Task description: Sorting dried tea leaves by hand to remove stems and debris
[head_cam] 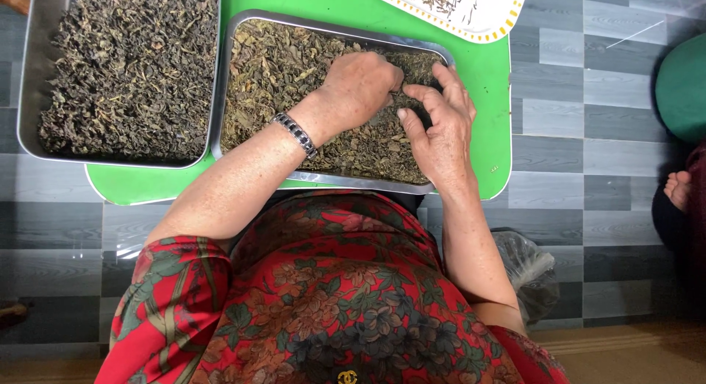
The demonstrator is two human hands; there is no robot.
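Note:
A rectangular metal tray [228, 75] filled with dried olive-brown tea leaves [272, 68] lies on a green table [485, 68]. My left hand [362, 84], with a metal bracelet on its wrist, rests in the right half of the tray, fingers curled down into the leaves. My right hand [439, 126] lies beside it at the tray's right end, fingers spread and touching the leaves. Whether either hand pinches any leaves is hidden.
A second metal tray [29, 82] of darker dried leaves sits to the left. A white plate [493, 16] with a yellow-dotted rim and a few leaves is at the top. On the grey tiled floor are a plastic bag [526, 270] and, at right, another person's foot [678, 189].

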